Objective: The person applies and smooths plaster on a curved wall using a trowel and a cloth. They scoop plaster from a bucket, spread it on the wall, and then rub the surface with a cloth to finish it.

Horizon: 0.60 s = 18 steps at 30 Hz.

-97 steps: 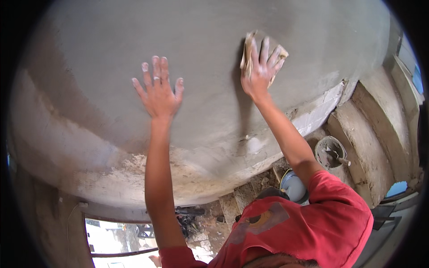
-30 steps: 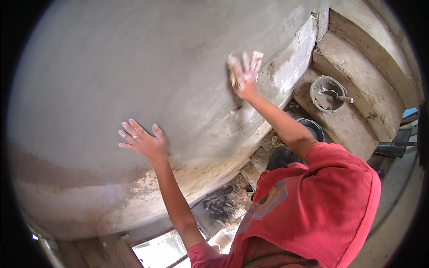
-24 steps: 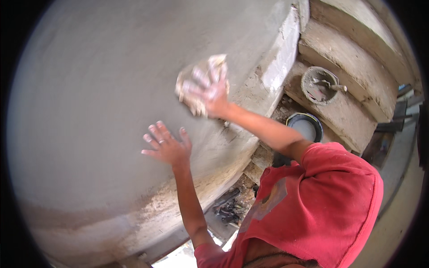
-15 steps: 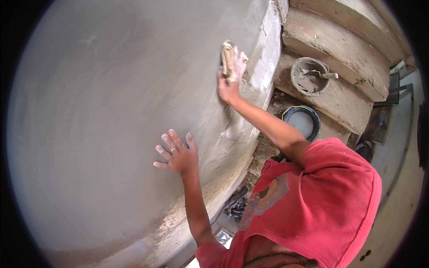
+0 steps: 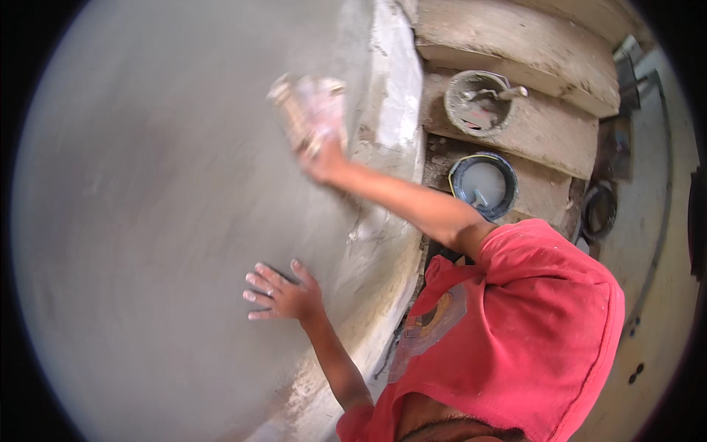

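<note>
A smooth grey plastered wall (image 5: pixel 155 221) fills the left of the view, with a rough, white-streaked band along its edge beside the stairs. My right hand (image 5: pixel 322 140) is on this wall near that band, closed on a crumpled beige pad (image 5: pixel 291 103), perhaps paper or cloth; motion blurs both. Lower down, my left hand (image 5: pixel 283 291) lies against the plaster with its white-dusted fingers spread and nothing in it.
Concrete steps (image 5: pixel 508 29) climb along the right. A mortar-crusted bucket (image 5: pixel 479 114) with a wooden-handled tool stands on one step, a dark bucket of greyish liquid (image 5: pixel 482 184) below it. A black ring-shaped object (image 5: pixel 598 210) and a curved pale wall (image 5: pixel 663 295) are farther right.
My right hand has swept back and forth over the plaster with the pad, lately leftward. My left hand has shifted lower. The view has turned, bringing more of the steps and buckets in.
</note>
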Motion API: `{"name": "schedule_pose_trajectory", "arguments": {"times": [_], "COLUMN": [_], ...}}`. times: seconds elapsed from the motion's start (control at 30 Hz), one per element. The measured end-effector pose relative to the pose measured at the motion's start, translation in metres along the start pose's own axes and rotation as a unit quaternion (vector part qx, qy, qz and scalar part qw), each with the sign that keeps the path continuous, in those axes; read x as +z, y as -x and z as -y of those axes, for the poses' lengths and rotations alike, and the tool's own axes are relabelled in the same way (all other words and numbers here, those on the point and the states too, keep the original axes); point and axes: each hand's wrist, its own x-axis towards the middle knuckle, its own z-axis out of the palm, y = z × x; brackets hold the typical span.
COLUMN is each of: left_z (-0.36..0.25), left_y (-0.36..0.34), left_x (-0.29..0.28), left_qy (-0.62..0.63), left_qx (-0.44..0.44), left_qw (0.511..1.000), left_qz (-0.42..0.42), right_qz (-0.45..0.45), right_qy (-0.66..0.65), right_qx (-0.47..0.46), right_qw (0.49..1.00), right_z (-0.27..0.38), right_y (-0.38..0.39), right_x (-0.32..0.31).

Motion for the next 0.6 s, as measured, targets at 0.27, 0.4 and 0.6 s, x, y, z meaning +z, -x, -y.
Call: {"name": "schedule_pose_trajectory", "arguments": {"times": [0.27,0.4,0.6], "left_z": [-0.031,-0.043,-0.041], "left_y": [-0.02,-0.035,-0.036], "left_x": [-0.041,-0.038,-0.003], "left_qy": [0.248,0.251,0.085], "left_qx": [-0.044,-0.043,-0.002], "left_qw": [0.966,0.963,0.981], "left_qz": [-0.054,-0.086,-0.173], "right_qz": [0.365,0.269,-0.326], "right_qy": [0.135,0.21,-0.104], "right_qx": [-0.046,0.52,0.616], "right_qw": [0.92,0.783,0.709], "right_z": [-0.052,-0.128,-0.205], "right_y": [0.157,0.226,0.216], "right_x": [-0.162,-0.334,-0.505]}}
